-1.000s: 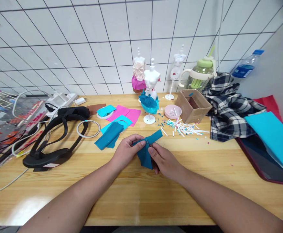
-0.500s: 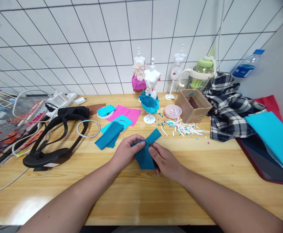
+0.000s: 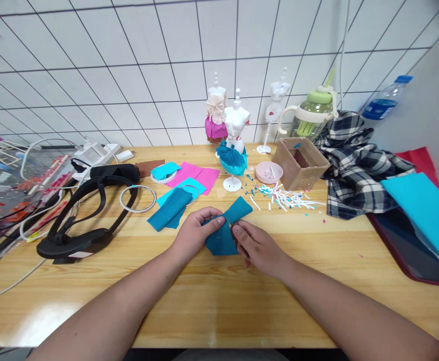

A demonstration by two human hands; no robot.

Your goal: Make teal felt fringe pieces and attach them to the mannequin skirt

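Note:
A piece of teal crepe paper [image 3: 222,240] is held just above the table, between my two hands. My left hand [image 3: 198,230] pinches it near its upper middle, thumb on top. One flap [image 3: 239,209] fans out to the upper right past the thumb. Closed at the right edge of the paper is my right hand [image 3: 255,245], thumb against fingers. A thin, narrow thing shows between its fingertips and the paper; its kind is too small to tell. More folded teal paper [image 3: 170,209] lies left of my left hand.
Behind my hands stands a white mini mannequin [image 3: 236,123] in a teal skirt. Paper scraps [image 3: 289,198], a pink dish [image 3: 269,173] and a cardboard box [image 3: 300,163] lie at right. A black headset [image 3: 80,243] and cables are at left; pink sheets [image 3: 206,179] lie mid-back.
The upper flap of the teal paper has spread wider and tilted towards the right. Its lower part has risen slightly, and my right fingers have shifted a little.

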